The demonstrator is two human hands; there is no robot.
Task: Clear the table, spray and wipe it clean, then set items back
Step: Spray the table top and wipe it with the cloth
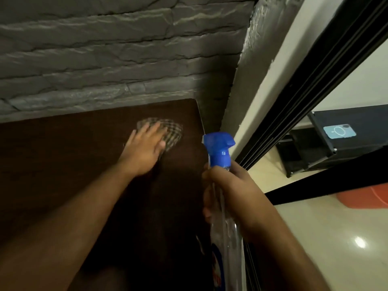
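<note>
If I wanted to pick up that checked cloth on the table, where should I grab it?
Probably the far right edge of the checked cloth, coming down from above. It lies flat on the brown table near the back corner, and the left hand presses flat on its near left part, so only that far edge is free to pinch. The right hand is busy holding the spray bottle.

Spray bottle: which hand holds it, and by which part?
The right hand grips the spray bottle around its neck, just below the blue trigger head.
</note>
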